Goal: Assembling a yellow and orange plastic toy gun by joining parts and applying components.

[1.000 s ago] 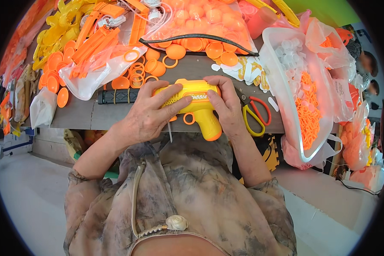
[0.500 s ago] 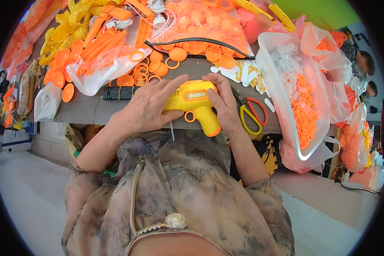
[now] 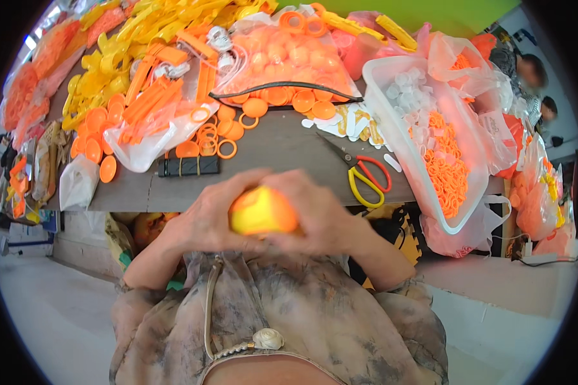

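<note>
1. Seen from above, a person in a grey-brown mottled top (image 3: 327, 295) sits or stands at a dark table (image 3: 289, 138), both bare hands together near its front edge.
2. The left hand (image 3: 205, 212) is curled around the left side of a toy (image 3: 257, 215), yellow with orange, blurred here.
3. The right hand (image 3: 318, 215) is curled around the toy's right side, also blurred; its exact finger positions cannot be told.
4. The toy is between the two palms, in front of the person's chest, with a rounded yellow and orange face showing.
5. Beyond the right hand, on the table, lie scissors (image 3: 368, 183) with one red and one yellow handle, blades pointing up and left.
6. Right of the scissors stands a white tub (image 3: 392, 138), holding small orange links (image 3: 453, 183) and clear caps (image 3: 408, 90).
7. Beyond the left hand lies a black bundle (image 3: 189, 166) with bands around it; orange rings (image 3: 227, 149) lie just beside it.
8. Farther back, a clear bag (image 3: 282, 61) is full of round orange pieces.
9. At the back left are heaped yellow parts (image 3: 173, 29), with orange strips (image 3: 144, 102) nearer the person.
</note>
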Tool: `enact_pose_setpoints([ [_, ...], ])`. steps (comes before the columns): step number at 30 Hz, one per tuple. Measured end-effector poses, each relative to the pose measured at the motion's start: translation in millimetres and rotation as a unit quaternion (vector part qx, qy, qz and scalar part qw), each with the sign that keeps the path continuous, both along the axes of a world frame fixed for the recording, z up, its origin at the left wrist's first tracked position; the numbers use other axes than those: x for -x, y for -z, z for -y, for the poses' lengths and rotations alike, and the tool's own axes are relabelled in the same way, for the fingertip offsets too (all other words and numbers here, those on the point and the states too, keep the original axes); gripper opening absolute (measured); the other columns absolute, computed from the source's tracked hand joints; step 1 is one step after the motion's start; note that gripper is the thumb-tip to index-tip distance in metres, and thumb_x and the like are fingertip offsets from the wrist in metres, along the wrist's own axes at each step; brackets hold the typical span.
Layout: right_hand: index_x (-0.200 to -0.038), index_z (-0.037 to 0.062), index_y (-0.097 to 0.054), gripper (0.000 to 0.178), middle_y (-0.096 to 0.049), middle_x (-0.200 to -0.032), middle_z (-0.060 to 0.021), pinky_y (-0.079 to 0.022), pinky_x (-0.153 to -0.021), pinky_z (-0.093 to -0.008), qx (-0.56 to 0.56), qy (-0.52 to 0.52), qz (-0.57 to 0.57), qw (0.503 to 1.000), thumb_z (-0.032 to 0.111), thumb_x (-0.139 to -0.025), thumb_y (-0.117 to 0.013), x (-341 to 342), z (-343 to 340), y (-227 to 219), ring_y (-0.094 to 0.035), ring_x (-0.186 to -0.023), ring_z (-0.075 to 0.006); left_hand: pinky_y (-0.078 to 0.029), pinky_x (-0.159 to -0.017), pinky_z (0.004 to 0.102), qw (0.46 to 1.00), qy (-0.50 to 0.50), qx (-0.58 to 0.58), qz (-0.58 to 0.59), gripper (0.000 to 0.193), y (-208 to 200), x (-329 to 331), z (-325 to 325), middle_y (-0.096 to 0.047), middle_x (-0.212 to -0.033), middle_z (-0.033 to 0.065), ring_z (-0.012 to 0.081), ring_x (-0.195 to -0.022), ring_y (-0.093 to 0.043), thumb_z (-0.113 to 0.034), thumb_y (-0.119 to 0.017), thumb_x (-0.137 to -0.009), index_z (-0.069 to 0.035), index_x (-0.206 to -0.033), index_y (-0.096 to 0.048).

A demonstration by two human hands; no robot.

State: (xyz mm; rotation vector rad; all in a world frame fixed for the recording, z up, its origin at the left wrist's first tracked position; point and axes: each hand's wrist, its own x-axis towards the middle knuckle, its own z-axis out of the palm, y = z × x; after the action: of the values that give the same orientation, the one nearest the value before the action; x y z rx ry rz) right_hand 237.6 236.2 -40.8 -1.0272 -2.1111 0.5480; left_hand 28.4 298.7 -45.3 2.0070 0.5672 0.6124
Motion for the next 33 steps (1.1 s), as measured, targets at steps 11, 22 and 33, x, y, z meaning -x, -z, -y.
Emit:
enact_pose_setpoints([
  [11,-0.124,0.0019,-0.04,0.059,-0.049,-0.103,-0.0185,-0.051,-0.073,-0.0433,0.034,-0.126,-0.054,0.99,0.031,-0.08,-0.067,92.2,-20.2,61.2,-0.057,-0.088,-0.0366,-0.049,-0.077,0.033,0.94,-0.136,0.251,-0.187,0.066,18.4,124.9,22.6,-0.064,-0.092,0.0092,0.0162,-0.083,-0.059,-0.018,-0.084,-0.052,0.002,-0.107,-0.055],
  [22,-0.113,0.0015,-0.052,0.037,-0.056,-0.103,-0.0143,-0.05,-0.076,-0.0375,0.135,-0.146,0.058,0.978,0.025,-0.086,-0.062,5.0,-19.6,10.4,-0.059,-0.092,-0.0306,-0.051,-0.074,0.0307,0.876,-0.216,0.185,-0.39,0.052,99.3,225.0,38.4,-0.067,-0.097,0.0166,0.0236,-0.082,-0.065,-0.023,-0.078,-0.069,0.003,-0.11,-0.061],
  [33,-0.103,0.0011,-0.062,0.024,-0.065,-0.09,-0.0119,-0.049,-0.076,-0.0333,0.002,0.347,0.17,0.922,0.017,-0.085,-0.058,-220.7,-152.4,-82.6,-0.062,-0.079,-0.0218,-0.042,-0.06,0.0232,0.958,-0.275,-0.029,0.077,0.011,43.3,36.4,5.3,-0.063,-0.078,0.0075,0.0117,-0.068,-0.057,-0.003,-0.065,-0.077,0.002,-0.087,-0.064],
])
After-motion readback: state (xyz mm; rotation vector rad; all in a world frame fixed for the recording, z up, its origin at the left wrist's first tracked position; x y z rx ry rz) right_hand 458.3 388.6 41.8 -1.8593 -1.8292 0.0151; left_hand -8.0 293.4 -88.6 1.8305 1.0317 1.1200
